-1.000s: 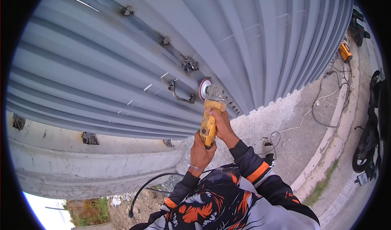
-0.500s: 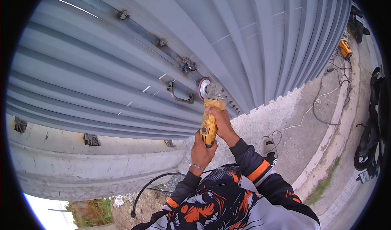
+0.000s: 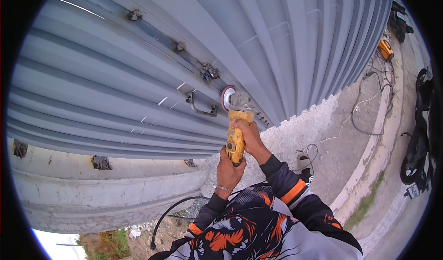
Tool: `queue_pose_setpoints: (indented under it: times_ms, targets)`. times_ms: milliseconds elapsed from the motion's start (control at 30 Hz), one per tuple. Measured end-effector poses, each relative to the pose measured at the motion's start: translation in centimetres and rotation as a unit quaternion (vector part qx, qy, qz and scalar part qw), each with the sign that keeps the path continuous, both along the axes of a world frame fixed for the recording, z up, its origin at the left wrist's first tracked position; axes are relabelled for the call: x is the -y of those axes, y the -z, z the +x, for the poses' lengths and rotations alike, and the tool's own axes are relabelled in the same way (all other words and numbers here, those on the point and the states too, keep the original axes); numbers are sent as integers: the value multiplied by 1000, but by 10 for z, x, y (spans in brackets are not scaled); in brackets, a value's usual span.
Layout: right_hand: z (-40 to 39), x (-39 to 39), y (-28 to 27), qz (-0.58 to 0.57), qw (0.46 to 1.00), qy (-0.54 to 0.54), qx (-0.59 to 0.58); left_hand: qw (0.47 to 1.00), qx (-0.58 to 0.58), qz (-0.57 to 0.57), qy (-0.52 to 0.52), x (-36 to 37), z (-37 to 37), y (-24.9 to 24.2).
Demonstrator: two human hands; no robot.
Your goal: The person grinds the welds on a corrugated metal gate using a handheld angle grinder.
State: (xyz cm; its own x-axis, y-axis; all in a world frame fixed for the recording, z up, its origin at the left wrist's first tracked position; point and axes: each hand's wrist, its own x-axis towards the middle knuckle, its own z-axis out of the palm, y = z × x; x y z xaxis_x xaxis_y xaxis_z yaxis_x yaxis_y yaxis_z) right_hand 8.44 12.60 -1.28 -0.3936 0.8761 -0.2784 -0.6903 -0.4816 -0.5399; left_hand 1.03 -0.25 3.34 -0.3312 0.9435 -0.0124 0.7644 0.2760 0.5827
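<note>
A black motorcycle (image 3: 417, 135) is standing at the right edge on the pavement. A yellow machine (image 3: 385, 50) is sitting far back beside the gate's foot, cables (image 3: 369, 108) trailing across the concrete from it. Grass (image 3: 364, 209) is growing along the curb (image 3: 369, 163).

A yellow angle grinder (image 3: 236, 133), pointing up, its reddish disc (image 3: 226, 97) against the grey corrugated metal gate (image 3: 138, 75).

Even, soft daylight fills the scene, with no hard shadows or glare. Strong fisheye distortion bows the gate (image 3: 138, 75) ribs, and a black vignette rings the frame. Focus is sharp centrally, softer toward the edges.
</note>
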Motion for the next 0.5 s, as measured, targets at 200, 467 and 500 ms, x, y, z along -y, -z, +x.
queue_pose_setpoints:
  times_ms: [200, 467, 500]
  targets:
    - [-5, 7, -3, -3, 1000, 15, 9, 1000, 4, -5, 12, 5, -9, 4]
    - [-14, 5, -4, 4, 999, 43, 6, 999, 17, -3, 28, 3, -22, -2]
    - [-15, 6, -4, 4, 999, 53, 3, 999, 17, -6, 34, 3, -24, -2]
